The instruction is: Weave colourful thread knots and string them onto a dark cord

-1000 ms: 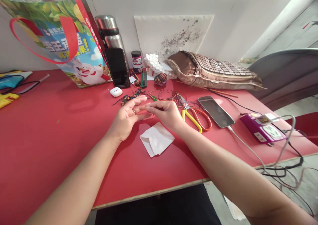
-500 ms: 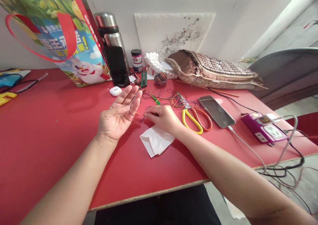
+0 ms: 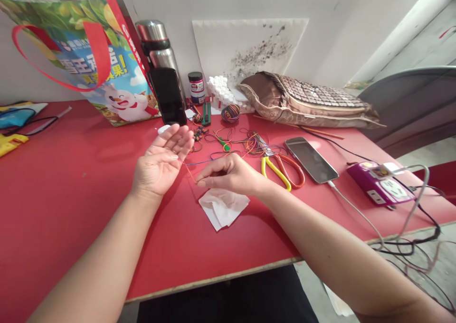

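My left hand (image 3: 154,166) is palm up over the red table, its fingers loosely curled and its thumb pressed across them. An orange thread (image 3: 189,172) runs from those fingers to my right hand (image 3: 231,173), which pinches it between thumb and fingertips. A blue thread (image 3: 199,163) stretches from near my left fingers towards a tangle of coloured threads (image 3: 251,145). Below my right hand lies a folded white tissue (image 3: 223,211). Scissors with one yellow and one red handle (image 3: 282,181) rest to the right, and a small green tool (image 3: 224,144) lies among the threads.
A phone (image 3: 311,160) with a charging cable and a purple power socket (image 3: 383,185) lie on the right. Behind are a ball of thread (image 3: 231,113), an upright black phone (image 3: 168,95), a steel flask (image 3: 162,52), a jar (image 3: 196,87), a brown bag (image 3: 306,99) and a colourful carrier bag (image 3: 124,99).
Both hands have shifted slightly left and towards me. The gap between them is wider, and more of the orange thread shows. The blue thread now stretches behind my right hand.
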`<state>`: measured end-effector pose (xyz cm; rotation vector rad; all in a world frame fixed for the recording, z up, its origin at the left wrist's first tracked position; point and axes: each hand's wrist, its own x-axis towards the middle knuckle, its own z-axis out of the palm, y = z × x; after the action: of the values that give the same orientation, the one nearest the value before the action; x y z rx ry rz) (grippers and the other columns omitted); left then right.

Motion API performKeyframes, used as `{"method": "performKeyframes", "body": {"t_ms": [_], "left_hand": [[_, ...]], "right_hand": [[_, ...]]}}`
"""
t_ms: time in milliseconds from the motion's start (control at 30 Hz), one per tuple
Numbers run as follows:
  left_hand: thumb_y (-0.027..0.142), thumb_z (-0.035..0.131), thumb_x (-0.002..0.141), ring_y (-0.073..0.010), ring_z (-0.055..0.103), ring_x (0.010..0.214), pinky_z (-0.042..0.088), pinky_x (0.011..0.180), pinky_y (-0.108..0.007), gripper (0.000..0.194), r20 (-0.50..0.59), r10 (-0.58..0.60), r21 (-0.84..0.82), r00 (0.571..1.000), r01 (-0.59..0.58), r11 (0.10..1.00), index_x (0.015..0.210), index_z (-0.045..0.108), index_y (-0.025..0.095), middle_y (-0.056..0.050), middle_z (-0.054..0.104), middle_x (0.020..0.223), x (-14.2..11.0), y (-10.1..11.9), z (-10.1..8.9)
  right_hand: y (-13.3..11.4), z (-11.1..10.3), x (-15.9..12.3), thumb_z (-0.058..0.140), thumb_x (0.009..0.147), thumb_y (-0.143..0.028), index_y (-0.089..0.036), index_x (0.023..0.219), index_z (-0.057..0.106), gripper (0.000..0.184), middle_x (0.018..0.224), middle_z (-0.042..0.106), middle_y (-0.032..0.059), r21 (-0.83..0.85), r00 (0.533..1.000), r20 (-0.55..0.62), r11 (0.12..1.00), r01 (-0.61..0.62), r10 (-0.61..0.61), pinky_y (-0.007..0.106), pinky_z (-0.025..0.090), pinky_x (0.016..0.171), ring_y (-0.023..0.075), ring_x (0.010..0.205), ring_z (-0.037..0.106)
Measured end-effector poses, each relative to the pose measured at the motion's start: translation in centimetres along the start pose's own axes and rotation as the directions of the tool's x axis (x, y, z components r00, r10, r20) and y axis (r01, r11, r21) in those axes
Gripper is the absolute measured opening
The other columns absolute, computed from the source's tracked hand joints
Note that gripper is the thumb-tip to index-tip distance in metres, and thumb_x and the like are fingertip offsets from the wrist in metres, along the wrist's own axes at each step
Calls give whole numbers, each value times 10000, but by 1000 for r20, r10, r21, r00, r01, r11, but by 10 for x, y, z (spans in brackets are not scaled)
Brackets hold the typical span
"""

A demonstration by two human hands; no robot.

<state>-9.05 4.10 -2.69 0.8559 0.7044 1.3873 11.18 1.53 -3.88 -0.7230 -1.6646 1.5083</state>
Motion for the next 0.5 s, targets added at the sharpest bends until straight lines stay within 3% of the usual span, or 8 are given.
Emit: {"method": "performKeyframes", "body": {"t_ms": [100,200,300,400,500], "left_hand": [[19,673,665,-260,779,1081,608,1060,-418,491,172,-69,115,983,50,992,1093,840,194,-83,832,1129,-6,-5,5],[158,829,705,-286,765,1062,612,967,-388,417,251,-127,244,959,65,968,1121,839,189,-118,818,1132,-11,-11,9],[279,877,764,-303,756,1057,598,946,-394,354,289,-181,366,940,66,928,1107,842,194,-118,814,1103,-15,-15,10],[283,843,822,-290,750,1023,592,923,-379,251,330,-235,476,914,54,878,1060,853,203,-97,817,1053,-17,-14,12],[304,821,852,-290,732,1040,585,932,-377,204,351,-207,529,913,-11,849,1032,871,221,-83,814,1063,-18,-12,14]], "right_hand": [[-10,-3,-2,850,773,-312,-144,885,842,202,611,651,-29,179,997,5,981,-79,80,222,320,477,48,477,414],[-17,-7,-3,863,774,-356,-150,924,840,256,513,518,-81,272,992,-39,956,-107,122,230,169,416,26,419,259],[-17,-12,-1,894,739,-384,-150,910,827,297,540,560,-72,320,981,-112,940,-116,160,235,147,401,20,418,252],[-13,-14,1,925,701,-403,-150,910,815,345,540,552,-81,350,972,-139,927,-133,192,232,150,393,18,416,256],[-11,-13,2,925,708,-426,-149,924,807,371,506,499,-96,362,968,-134,920,-150,210,230,137,388,22,409,249]]}}
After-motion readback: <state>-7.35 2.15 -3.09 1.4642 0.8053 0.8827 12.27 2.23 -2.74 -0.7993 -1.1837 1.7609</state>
